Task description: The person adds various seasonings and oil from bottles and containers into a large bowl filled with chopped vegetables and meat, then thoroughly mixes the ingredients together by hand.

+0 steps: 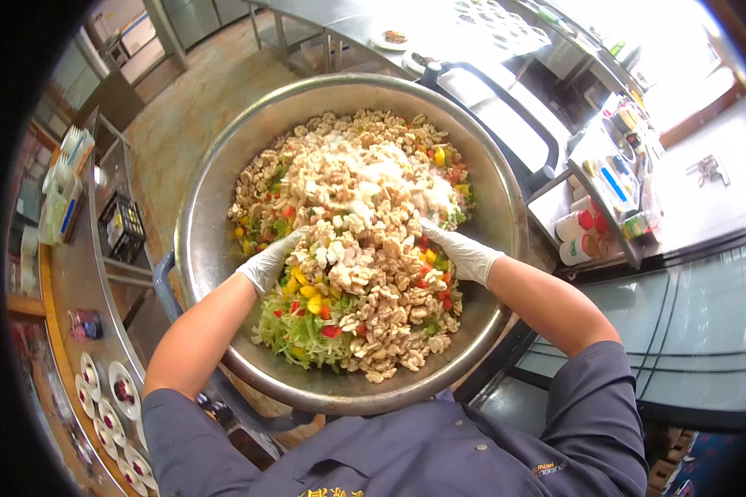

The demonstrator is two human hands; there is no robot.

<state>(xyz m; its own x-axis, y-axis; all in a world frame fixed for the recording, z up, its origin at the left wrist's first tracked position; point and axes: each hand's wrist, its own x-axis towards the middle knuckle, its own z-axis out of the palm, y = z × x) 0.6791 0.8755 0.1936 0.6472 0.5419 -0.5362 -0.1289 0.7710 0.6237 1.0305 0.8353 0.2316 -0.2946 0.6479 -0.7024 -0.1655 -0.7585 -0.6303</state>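
A large steel bowl (210,182) holds a mixed heap of pale tan, lumpy pieces (398,315) that look like walnuts, white powder or sauce (406,174), diced yellow and red peppers (311,300) and shredded pale-green vegetable (282,327). Both my hands wear translucent white gloves. My left hand (269,261) reaches into the left side of the heap, its fingertips under the food. My right hand (464,253) is sunk into the right side opposite it. What either hand grasps, if anything, is hidden.
A trolley handle (547,141) rises behind the bowl. Left stands a counter (108,306) with small plates (124,393) and a black crate (120,228); right, a shelf of jars (576,248) and a glass-topped unit (655,340); at the back, a steel table (348,25) with dishes.
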